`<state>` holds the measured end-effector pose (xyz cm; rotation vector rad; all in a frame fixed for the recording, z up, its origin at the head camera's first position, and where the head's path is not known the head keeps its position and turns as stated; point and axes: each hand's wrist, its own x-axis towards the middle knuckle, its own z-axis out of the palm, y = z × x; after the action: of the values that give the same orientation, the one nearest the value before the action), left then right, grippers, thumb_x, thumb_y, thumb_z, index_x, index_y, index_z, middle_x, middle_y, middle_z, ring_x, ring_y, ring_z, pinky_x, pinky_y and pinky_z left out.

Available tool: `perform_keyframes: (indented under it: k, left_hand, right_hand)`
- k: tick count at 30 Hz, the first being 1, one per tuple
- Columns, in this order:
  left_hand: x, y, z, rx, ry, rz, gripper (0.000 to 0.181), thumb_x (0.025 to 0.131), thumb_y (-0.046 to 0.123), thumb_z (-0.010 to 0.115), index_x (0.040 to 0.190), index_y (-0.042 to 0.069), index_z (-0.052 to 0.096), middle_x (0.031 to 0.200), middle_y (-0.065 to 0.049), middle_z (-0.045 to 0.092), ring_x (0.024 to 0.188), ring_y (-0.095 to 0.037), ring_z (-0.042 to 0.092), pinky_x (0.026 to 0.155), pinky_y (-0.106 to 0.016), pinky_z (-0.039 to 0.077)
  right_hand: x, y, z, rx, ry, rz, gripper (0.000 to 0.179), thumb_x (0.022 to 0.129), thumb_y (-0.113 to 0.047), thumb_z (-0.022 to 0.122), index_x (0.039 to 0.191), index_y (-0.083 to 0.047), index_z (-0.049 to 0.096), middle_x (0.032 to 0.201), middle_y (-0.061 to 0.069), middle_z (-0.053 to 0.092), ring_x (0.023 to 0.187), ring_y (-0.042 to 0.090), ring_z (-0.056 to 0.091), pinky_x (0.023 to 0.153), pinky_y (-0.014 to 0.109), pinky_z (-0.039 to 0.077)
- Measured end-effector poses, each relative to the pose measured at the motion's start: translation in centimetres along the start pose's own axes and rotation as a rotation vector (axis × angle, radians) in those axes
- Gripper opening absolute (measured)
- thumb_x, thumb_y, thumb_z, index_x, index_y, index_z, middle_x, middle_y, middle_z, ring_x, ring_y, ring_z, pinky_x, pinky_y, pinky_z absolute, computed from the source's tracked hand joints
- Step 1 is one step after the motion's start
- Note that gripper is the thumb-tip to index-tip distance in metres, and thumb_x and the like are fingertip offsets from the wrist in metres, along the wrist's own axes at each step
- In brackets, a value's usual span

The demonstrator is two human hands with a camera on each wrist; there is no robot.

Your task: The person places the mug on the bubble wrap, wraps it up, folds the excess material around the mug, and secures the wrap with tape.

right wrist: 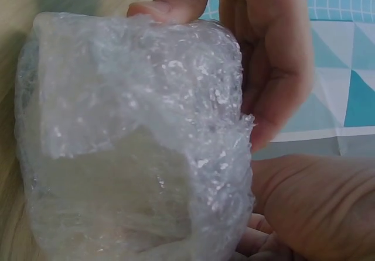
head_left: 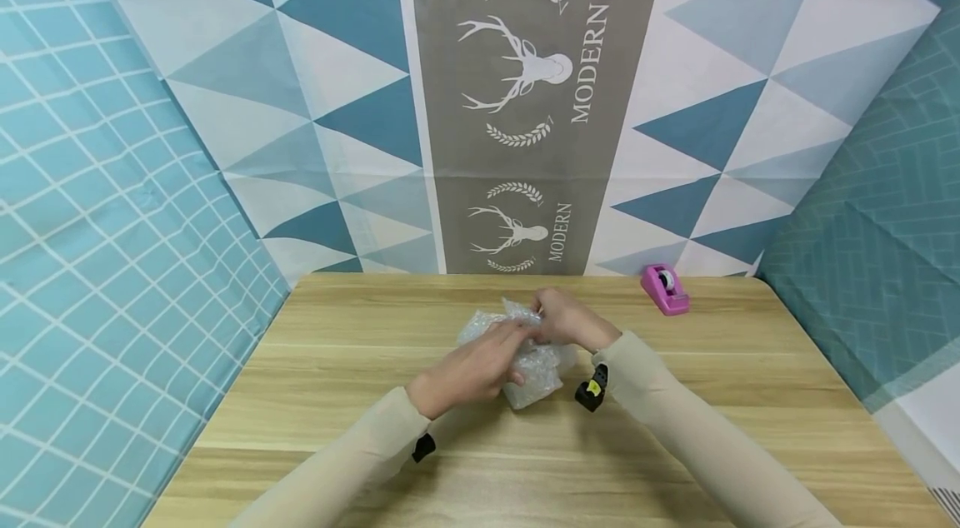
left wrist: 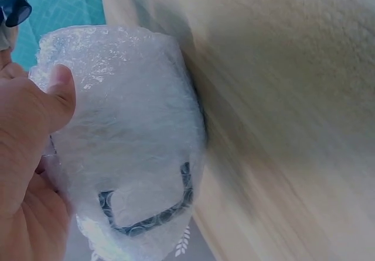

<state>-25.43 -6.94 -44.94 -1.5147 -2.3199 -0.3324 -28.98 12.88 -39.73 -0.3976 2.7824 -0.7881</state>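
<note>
A bundle of clear bubble wrap (head_left: 536,382) sits on the wooden table. Through the layers, the left wrist view shows a pale thing with a dark curved band on it; its kind is hidden by the wrap (left wrist: 129,114). My left hand (head_left: 480,361) grips the bundle from the left, thumb on the near side and fingers over the top. On the far right side my right hand (head_left: 562,318) bends down with curled fingers at a raised flap of the wrap. In the right wrist view, the right hand (right wrist: 316,205) is partly hidden behind the wrap (right wrist: 140,85).
A pink tape dispenser (head_left: 666,289) with a roll in it stands near the back right edge of the wooden table (head_left: 315,378). Patterned sheets (head_left: 360,95) rise behind and along both sides of the table. Black camera mounts (head_left: 592,389) hang under both wrists.
</note>
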Motion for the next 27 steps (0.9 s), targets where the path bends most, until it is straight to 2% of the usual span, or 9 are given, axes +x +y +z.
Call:
perform_keyframes:
  k: [4,6,11,15,22,27]
  left_hand:
    - [-0.01,0.08,-0.02,0.069,-0.035,0.017,0.052,0.09,0.029,0.076,0.127,-0.004,0.062,0.138,-0.018,0.06,0.134,-0.033,0.056,0.117,-0.046,0.043]
    - [-0.09,0.08,0.08,0.09,-0.035,0.027,0.047,0.089,0.03,0.076,0.123,-0.001,0.066,0.132,-0.013,0.064,0.129,-0.028,0.06,0.115,-0.044,0.045]
    - [-0.14,0.09,0.06,0.099,-0.027,0.036,0.043,0.086,0.031,0.078,0.115,0.002,0.068,0.11,-0.005,0.071,0.107,-0.017,0.065,0.107,-0.039,0.049]
    - [0.08,0.23,-0.22,0.089,-0.06,0.024,0.039,0.086,0.031,0.077,0.113,0.005,0.065,0.103,-0.002,0.071,0.101,-0.016,0.066,0.109,-0.042,0.048]
    - [0.36,0.51,-0.39,0.064,-0.109,-0.017,0.055,0.088,0.024,0.079,0.133,0.0,0.059,0.116,-0.006,0.073,0.106,-0.017,0.069,0.111,-0.043,0.047]
    - [0.45,0.78,-0.6,0.101,-0.151,-0.046,0.046,0.094,0.025,0.073,0.133,0.003,0.06,0.117,-0.005,0.073,0.111,-0.018,0.069,0.112,-0.044,0.046]
  right_hand:
    - [-0.11,0.02,-0.09,-0.006,-0.004,-0.011,0.027,0.079,0.0,0.08,0.102,0.0,0.066,0.103,0.012,0.067,0.083,0.022,0.06,0.067,0.03,0.052]
    - [-0.12,0.01,-0.09,-0.008,-0.009,-0.01,0.026,0.08,0.0,0.079,0.102,0.0,0.066,0.102,0.012,0.067,0.083,0.022,0.06,0.067,0.03,0.053]
    - [-0.14,-0.02,-0.05,-0.008,-0.02,0.009,0.025,0.083,-0.002,0.079,0.103,-0.002,0.065,0.104,0.012,0.066,0.084,0.022,0.062,0.069,0.032,0.055]
    - [-0.18,0.03,0.05,-0.019,-0.015,0.007,0.022,0.085,-0.004,0.079,0.102,-0.003,0.066,0.106,0.012,0.067,0.086,0.022,0.061,0.07,0.032,0.055]
    - [-0.27,0.3,0.31,-0.011,0.007,-0.006,0.019,0.085,-0.005,0.079,0.1,-0.005,0.067,0.106,0.011,0.068,0.085,0.022,0.06,0.069,0.031,0.052]
    - [-0.38,0.6,0.26,0.008,0.004,-0.058,0.021,0.086,-0.006,0.079,0.102,-0.003,0.067,0.107,0.014,0.068,0.085,0.022,0.062,0.071,0.032,0.056]
